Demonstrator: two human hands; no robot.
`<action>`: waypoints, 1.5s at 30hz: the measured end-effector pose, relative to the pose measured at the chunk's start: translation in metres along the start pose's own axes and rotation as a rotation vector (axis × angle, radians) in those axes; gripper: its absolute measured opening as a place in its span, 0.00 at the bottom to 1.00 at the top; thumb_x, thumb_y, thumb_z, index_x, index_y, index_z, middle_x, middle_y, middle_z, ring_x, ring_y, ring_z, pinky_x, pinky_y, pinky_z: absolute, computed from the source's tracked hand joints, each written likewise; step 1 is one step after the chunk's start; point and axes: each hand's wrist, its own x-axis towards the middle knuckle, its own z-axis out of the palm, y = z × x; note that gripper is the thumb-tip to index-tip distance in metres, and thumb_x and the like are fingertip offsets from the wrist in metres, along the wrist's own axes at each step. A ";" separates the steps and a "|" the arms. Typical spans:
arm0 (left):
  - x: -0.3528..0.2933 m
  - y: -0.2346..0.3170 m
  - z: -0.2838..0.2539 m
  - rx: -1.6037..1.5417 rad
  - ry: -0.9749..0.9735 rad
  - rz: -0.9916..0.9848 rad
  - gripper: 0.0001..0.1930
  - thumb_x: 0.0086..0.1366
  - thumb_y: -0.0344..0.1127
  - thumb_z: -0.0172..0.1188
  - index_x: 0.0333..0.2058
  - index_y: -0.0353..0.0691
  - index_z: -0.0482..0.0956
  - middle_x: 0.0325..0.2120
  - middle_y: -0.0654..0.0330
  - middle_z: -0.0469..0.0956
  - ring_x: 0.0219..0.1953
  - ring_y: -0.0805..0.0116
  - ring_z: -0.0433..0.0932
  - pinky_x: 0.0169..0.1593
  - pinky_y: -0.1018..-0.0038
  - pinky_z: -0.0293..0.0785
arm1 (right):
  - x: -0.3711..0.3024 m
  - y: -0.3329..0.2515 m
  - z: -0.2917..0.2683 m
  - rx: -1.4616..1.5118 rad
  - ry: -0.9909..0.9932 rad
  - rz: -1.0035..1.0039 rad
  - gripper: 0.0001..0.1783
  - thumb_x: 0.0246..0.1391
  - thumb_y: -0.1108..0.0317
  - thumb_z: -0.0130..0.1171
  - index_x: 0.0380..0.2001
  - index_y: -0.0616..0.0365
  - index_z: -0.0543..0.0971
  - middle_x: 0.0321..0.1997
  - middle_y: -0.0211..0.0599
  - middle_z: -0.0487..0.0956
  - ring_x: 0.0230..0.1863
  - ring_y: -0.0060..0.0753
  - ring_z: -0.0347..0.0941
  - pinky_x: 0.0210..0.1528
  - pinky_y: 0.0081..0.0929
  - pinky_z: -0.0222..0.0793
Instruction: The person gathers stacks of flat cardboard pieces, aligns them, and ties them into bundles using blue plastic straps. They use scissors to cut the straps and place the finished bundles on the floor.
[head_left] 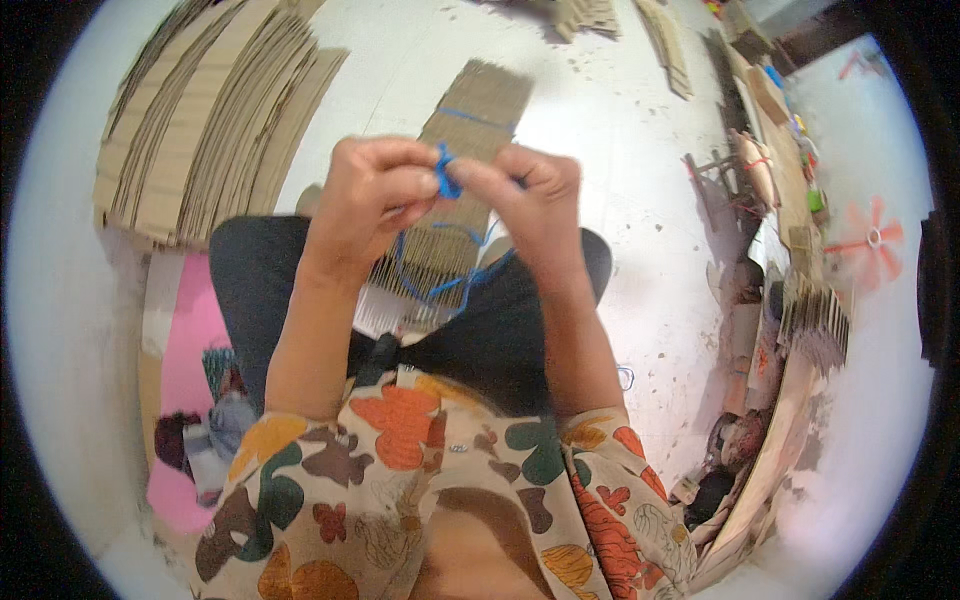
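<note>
Both my hands are raised over my lap, fingertips meeting at a small twist of blue plastic string [446, 172]. My left hand [368, 195] pinches it from one side between thumb and fingers. From the other side my right hand [532, 195] presses its thumb against the string, fingers curled in. Below and beyond them, between my knees, lies a bundle of cardboard strips [488, 95], with a blue band across its far part. More loose blue string [440, 285] loops over the bundle's near end. Whether it joins the piece in my fingers is hidden.
Large stacks of cardboard strips [225, 110] stand at the far left. A pink sheet [178, 330] with cloth items lies left of my legs. Along the right wall are more cardboard strips [815, 320], assorted clutter and an orange fan [872, 238]. Cardboard pieces [665, 45] lie on the white floor ahead.
</note>
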 end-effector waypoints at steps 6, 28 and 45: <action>-0.001 -0.008 -0.001 -0.125 -0.067 0.054 0.07 0.44 0.23 0.56 0.25 0.28 0.77 0.18 0.53 0.77 0.13 0.77 0.69 0.15 0.86 0.63 | 0.000 -0.009 -0.007 0.003 -0.024 -0.089 0.18 0.43 0.65 0.64 0.09 0.62 0.71 0.07 0.30 0.65 0.12 0.14 0.57 0.14 0.20 0.52; -0.011 0.009 0.005 0.112 -0.084 0.096 0.06 0.51 0.27 0.58 0.24 0.28 0.78 0.16 0.56 0.77 0.13 0.79 0.72 0.15 0.88 0.65 | -0.012 -0.010 -0.001 0.001 0.001 -0.133 0.16 0.44 0.66 0.61 0.12 0.63 0.72 0.11 0.38 0.68 0.11 0.27 0.62 0.15 0.25 0.56; -0.023 -0.005 -0.052 0.035 -0.146 -0.083 0.30 0.51 0.31 0.55 0.54 0.26 0.62 0.37 0.47 0.76 0.25 0.68 0.78 0.21 0.82 0.73 | -0.016 0.005 -0.024 0.602 0.050 0.352 0.18 0.44 0.71 0.60 0.07 0.52 0.65 0.07 0.22 0.63 0.08 0.12 0.53 0.10 0.14 0.45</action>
